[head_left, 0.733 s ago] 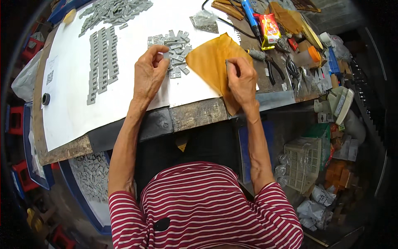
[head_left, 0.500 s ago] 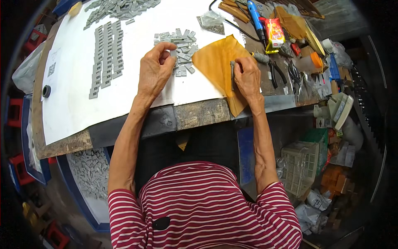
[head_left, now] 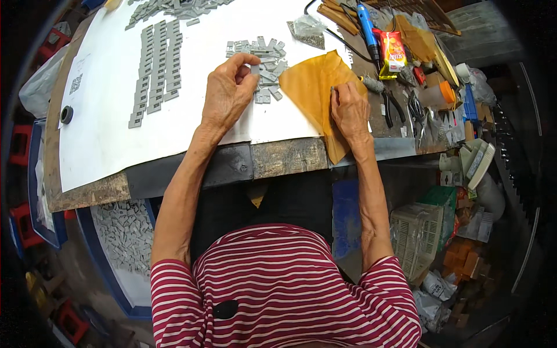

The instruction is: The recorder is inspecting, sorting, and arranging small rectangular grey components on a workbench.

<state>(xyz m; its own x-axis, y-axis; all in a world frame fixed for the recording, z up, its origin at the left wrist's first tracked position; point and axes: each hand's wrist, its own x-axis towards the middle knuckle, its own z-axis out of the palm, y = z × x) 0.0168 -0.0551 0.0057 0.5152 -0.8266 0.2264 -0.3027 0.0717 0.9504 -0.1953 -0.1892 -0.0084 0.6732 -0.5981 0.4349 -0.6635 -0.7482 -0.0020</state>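
My left hand [head_left: 230, 87] is closed in a pinch on a small grey rectangular piece [head_left: 255, 69]. It is over the near side of a loose heap of similar grey pieces [head_left: 268, 75]. To its right, my right hand [head_left: 351, 110] lies on a creased orange-brown sheet [head_left: 313, 78], its fingers bent and pressed together. A dark, narrow edge [head_left: 333, 91] shows beside those fingertips; the rest of it is hidden. Overlapping rows of grey pieces [head_left: 156, 69] lie to the left on white paper [head_left: 110, 127].
More grey pieces [head_left: 174, 7] are heaped at the far edge. A blue pen-shaped tool [head_left: 365, 26], a red packet [head_left: 393, 53] and black-handled pliers [head_left: 393, 110] crowd the right. A black ring [head_left: 67, 114] sits far left. A blue-rimmed bin [head_left: 93, 243] of grey parts stands below the table.
The whole view has shifted slightly. Less of the dark strip beside my right fingers shows now. My left hand keeps its pinch on the grey piece.
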